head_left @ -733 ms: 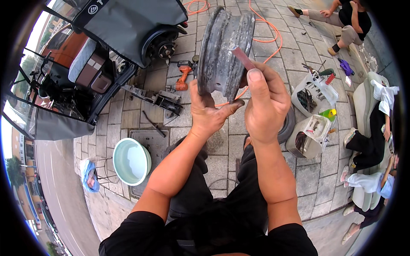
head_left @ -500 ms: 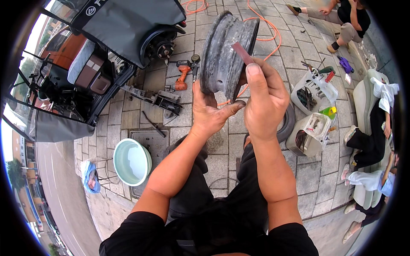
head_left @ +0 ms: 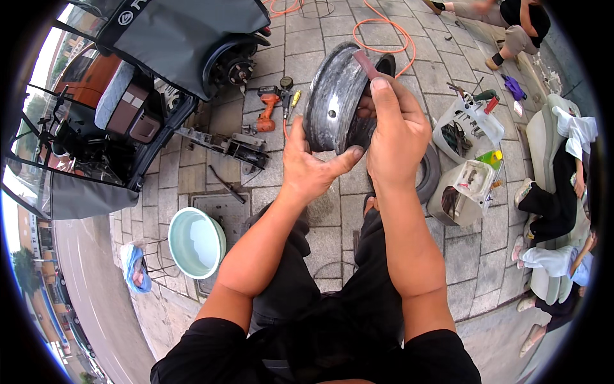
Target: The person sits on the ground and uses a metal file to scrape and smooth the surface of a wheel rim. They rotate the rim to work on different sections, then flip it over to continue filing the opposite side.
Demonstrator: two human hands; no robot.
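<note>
A worn grey metal wheel rim [head_left: 325, 96] is held up tilted in front of me, its grooved outer face scuffed and a small round hole showing near its lower part. My left hand [head_left: 311, 161] grips its lower edge, thumb along the near side and fingers partly hidden behind it. My right hand [head_left: 400, 134] pinches a flat reddish-brown strip [head_left: 365, 64], perhaps sandpaper, between thumb and fingers. The strip's tip lies against or close to the rim's upper right edge; contact is hard to tell. Some right fingers are tucked beside the rim's right side.
An orange cordless power tool [head_left: 268, 110], a jack [head_left: 233, 146] and a metal bar [head_left: 226, 184] lie on the paving at left. A pale green basin [head_left: 220, 246] holds water. At right are a tyre [head_left: 427, 174] and tool-filled containers [head_left: 457, 203]. A vehicle stands left; people sit right.
The rim has come down slightly and turned, showing more of its outer face. Both hands moved a little with it. The strip is still in the right hand.
</note>
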